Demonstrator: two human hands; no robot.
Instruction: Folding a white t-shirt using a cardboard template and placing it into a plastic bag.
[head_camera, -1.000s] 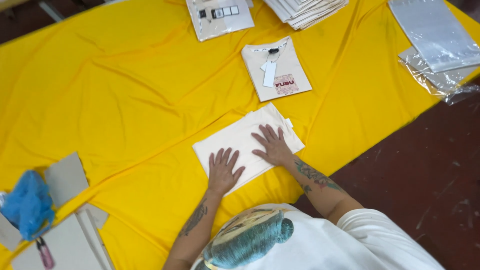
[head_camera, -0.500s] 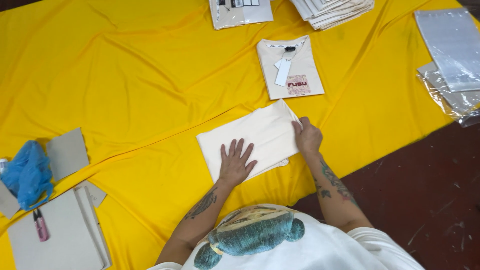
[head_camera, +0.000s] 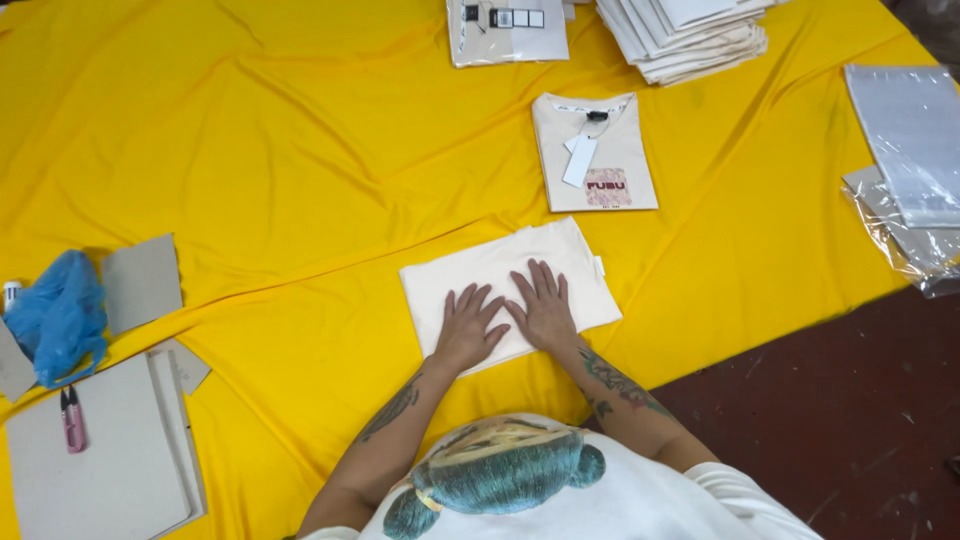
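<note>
A cream folded garment lies face down on the yellow cloth in front of me. My left hand and my right hand rest flat on it side by side, fingers spread, holding nothing. Beyond it lies another folded cream shirt with a hang tag and a pink print, face up.
A stack of folded garments and a bagged one sit at the far edge. Clear plastic bags lie at the right. Grey cardboard sheets, a blue bag and pink snips are at the left. Dark floor shows at lower right.
My right hand has slid back from the garment's right edge to its middle, beside my left hand. The left hand stays flat on the garment.
</note>
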